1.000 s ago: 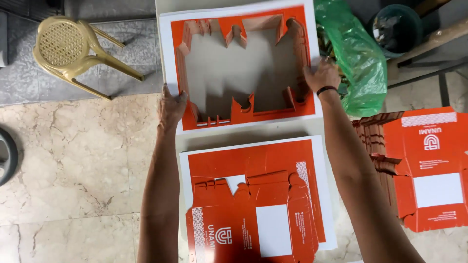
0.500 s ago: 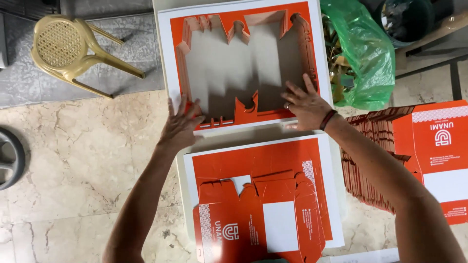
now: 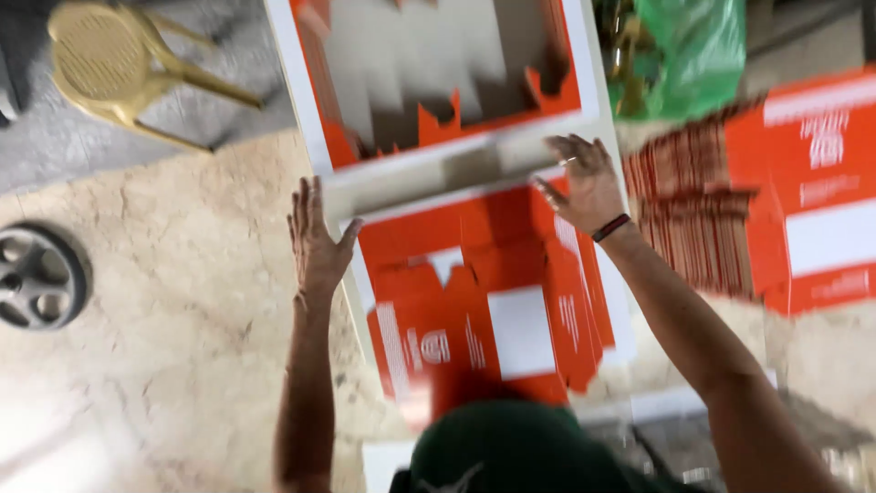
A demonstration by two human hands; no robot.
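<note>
My left hand (image 3: 317, 239) is open with fingers spread, hovering at the left edge of a white-bordered orange printed cardboard sheet (image 3: 429, 228). My right hand (image 3: 584, 181) is also open, over the top right corner of that sheet; a dark band circles its wrist. Neither hand holds anything. A loose orange die-cut box blank (image 3: 493, 319) with a white panel lies on the sheet. Beyond it lies the leftover orange frame sheet (image 3: 438, 123), its middle cut out. The picture is motion-blurred.
A stack of orange flat box blanks (image 3: 757, 201) lies at the right. A green plastic bag (image 3: 684, 55) sits at the top right. A yellow plastic chair (image 3: 109, 64) lies on its side at the top left, and a grey wheel (image 3: 36, 274) at the left edge. The floor is pale stone.
Both hands have left the cut-out frame sheet and drawn back toward me over the nearer printed sheet. The view has shifted, so the frame sheet now sits at the top edge.
</note>
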